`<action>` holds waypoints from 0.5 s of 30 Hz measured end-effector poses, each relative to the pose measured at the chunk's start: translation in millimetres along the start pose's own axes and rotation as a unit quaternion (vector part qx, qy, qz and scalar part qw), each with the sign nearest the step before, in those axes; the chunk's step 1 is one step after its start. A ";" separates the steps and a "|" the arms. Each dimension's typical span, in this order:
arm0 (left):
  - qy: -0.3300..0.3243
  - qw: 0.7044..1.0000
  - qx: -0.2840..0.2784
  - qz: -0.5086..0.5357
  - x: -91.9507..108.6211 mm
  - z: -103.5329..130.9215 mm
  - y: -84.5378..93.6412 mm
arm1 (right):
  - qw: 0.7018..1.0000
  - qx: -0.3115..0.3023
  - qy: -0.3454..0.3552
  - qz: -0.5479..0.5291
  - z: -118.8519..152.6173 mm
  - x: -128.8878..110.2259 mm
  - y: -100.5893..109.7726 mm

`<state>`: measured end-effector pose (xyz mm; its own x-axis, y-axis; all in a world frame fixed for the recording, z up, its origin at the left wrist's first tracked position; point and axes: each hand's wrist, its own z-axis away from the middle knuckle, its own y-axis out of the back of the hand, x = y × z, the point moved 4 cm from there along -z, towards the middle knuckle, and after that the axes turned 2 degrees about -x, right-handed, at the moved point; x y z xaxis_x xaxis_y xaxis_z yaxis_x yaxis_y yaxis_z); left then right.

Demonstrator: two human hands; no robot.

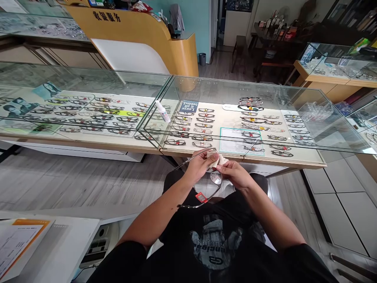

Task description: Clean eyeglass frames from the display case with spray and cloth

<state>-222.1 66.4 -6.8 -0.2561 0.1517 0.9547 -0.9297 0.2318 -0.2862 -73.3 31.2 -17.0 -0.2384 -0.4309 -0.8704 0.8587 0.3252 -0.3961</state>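
Observation:
Between my two hands is a pair of eyeglasses (216, 178), held above my lap with its temples pointing back to the left. A red tag (201, 197) hangs on the nearer temple. My left hand (198, 167) is closed around the far side of the frame, with a pale cleaning cloth (214, 160) under its thumb. My right hand (235, 173) pinches the cloth and the frame near the bridge. One lens shows below the fingers; the other is hidden by the cloth and hands.
A glass display case (253, 84) with rows of eyeglasses stands in front of my knees. On its glass top is a small white bottle (163, 111). At lower left is a white table (73, 236) with papers (20, 245). A wooden counter (182, 55) stands beyond.

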 end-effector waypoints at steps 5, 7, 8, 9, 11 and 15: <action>-0.027 0.999 -0.034 -0.004 -4.4 -0.7 3.1 | 0.998 0.048 0.024 -0.033 2.1 1.8 7.1; -0.014 0.999 -0.044 0.017 -9.4 -0.8 5.4 | 0.998 0.047 0.028 -0.044 3.1 1.8 9.9; -0.003 0.998 -0.043 0.035 -11.8 -0.7 6.4 | 0.998 0.042 0.027 -0.049 3.3 2.2 10.6; 0.008 0.998 -0.040 0.053 -14.0 -0.5 7.0 | 0.998 0.035 0.026 -0.055 3.3 2.8 10.6; 0.023 0.996 -0.027 0.084 -17.0 -0.1 7.2 | 0.997 0.019 0.023 -0.067 2.9 4.4 8.9; 0.026 0.996 0.032 0.083 -20.0 0.4 6.7 | 0.995 0.006 0.017 -0.094 2.2 8.8 1.0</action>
<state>-223.4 64.6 -27.8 -0.3957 0.2337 0.8881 -0.8909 0.1371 -0.4330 -73.5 25.9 -24.4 -0.4104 -0.4536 -0.7911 0.8028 0.2317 -0.5493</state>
